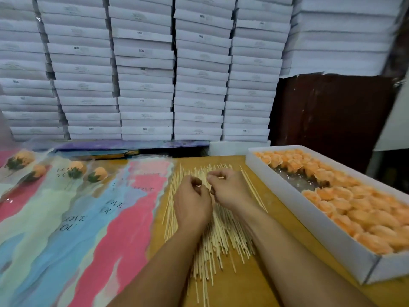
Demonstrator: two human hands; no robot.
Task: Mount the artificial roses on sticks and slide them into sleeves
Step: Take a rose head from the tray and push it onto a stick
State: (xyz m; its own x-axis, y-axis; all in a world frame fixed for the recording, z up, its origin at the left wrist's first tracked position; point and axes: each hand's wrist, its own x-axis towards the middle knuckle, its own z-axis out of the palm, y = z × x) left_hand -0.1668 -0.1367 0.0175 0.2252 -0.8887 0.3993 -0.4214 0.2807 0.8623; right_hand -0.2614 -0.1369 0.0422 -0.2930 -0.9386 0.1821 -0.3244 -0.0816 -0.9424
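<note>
A loose pile of thin wooden sticks (221,235) lies on the wooden table (278,258) in front of me. My left hand (192,201) hovers over the pile's far part with its fingers curled; whether it pinches a stick is hidden. My right hand (231,189) sits just beside it, its fingertips pinching what looks like one stick. Peach artificial roses (345,202) fill a long white box (290,197) to the right. Pink, blue and pale green printed sleeves (88,222) are fanned out to the left.
Several peach roses with green leaves (75,170) lie inside sleeves at the far left. Tall stacks of flat white boxes (143,74) form a wall behind the table. A dark brown panel (332,111) stands at the back right.
</note>
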